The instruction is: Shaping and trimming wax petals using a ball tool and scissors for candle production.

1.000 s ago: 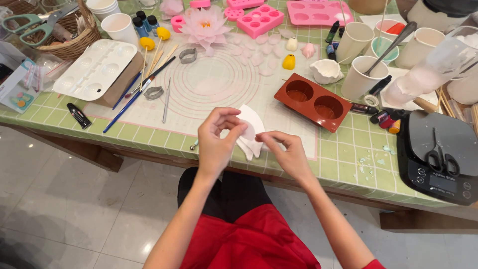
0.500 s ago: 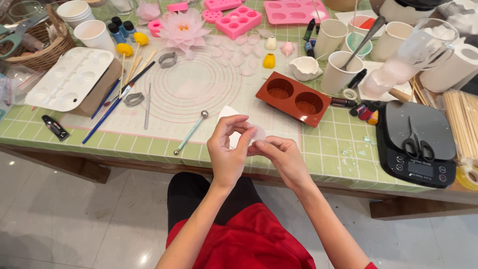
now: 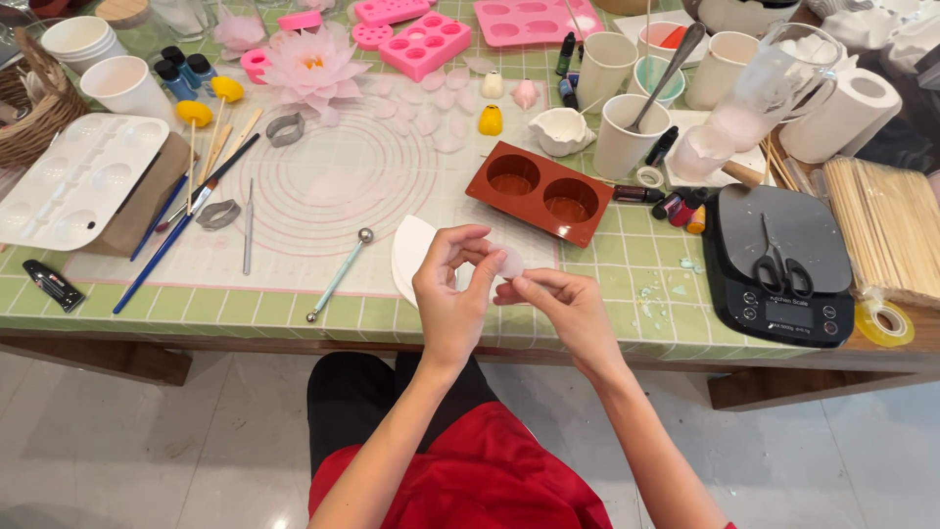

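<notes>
Above the table edge [image 3: 294, 328], both hands, left [image 3: 452, 294] and right [image 3: 563, 306], pinch a pale petal [image 3: 509, 262] between them

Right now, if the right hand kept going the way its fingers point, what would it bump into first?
The right hand points left toward the left hand, so it would probably meet the pale petal piece pinched between them first, then the left hand's fingers.

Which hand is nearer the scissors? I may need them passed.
Right. The right hand lies left of the scissors on the scale; the left hand is farther left.
</notes>
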